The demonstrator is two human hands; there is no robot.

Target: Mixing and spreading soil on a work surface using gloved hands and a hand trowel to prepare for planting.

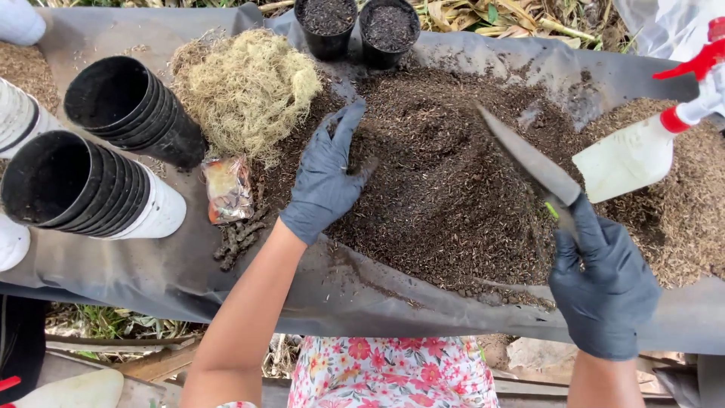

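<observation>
Dark, coarse, crumbly soil heap (pixel 453 174) lay on a grey plastic sheet (pixel 151 264). Left hand (pixel 325 177), in a dark blue glove, rested flat on the heap's left slope, fingers loosely spread, gripping nothing. Right hand (pixel 604 283), gloved too, was clenched around the handle of a narrow grey metal trowel (pixel 532 162), blade over the soil. Small crinkled orange-white packet (pixel 228 189) sat beside pale fibrous moss (pixel 245 91).

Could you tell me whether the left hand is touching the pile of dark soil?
Touching. The head view shows the gloved left hand lying flat on the soil pile, fingers pressed into it.
</observation>
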